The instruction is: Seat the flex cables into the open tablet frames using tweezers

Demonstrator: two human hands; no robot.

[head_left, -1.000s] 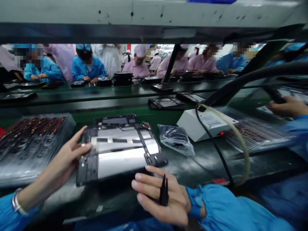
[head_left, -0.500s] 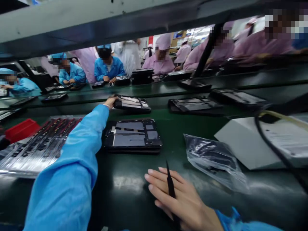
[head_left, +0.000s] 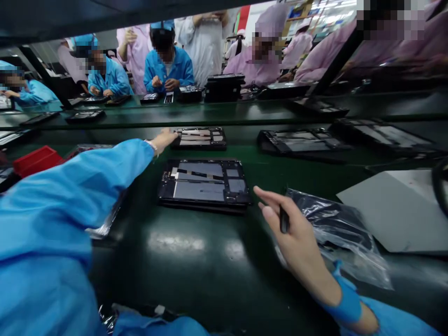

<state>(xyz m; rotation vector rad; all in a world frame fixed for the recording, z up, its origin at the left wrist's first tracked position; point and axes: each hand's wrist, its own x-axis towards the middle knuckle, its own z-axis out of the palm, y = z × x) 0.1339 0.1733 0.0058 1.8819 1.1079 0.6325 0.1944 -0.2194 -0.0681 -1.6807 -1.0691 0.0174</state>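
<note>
At the far side of the bench my left hand [head_left: 164,141] reaches out with fingers stretched. Its fingertips are at the left edge of an opened tablet [head_left: 200,138] lying flat; slight blur hides whether they touch. Nearer me, more opened tablets [head_left: 205,182] lie stacked, the top one showing grey battery panels and a dark ribbon strip. My right hand [head_left: 292,228] is just right of this stack, closed around black tweezers [head_left: 284,220], which point away from me and are mostly hidden by the hand. The index finger extends toward the stack's right edge.
A clear plastic bag [head_left: 345,233] and a white box [head_left: 399,210] lie to the right. More opened tablets [head_left: 301,141] stand at the back right. A red bin [head_left: 38,160] is at the left. Co-workers [head_left: 168,65] sit across the line, beneath an overhead beam [head_left: 105,18].
The far tablet, tilted in my left hand before, now lies flat, and the fingers have loosened. My right hand has moved up and right with the tweezers, its fingers curling inward. The view has shifted.
</note>
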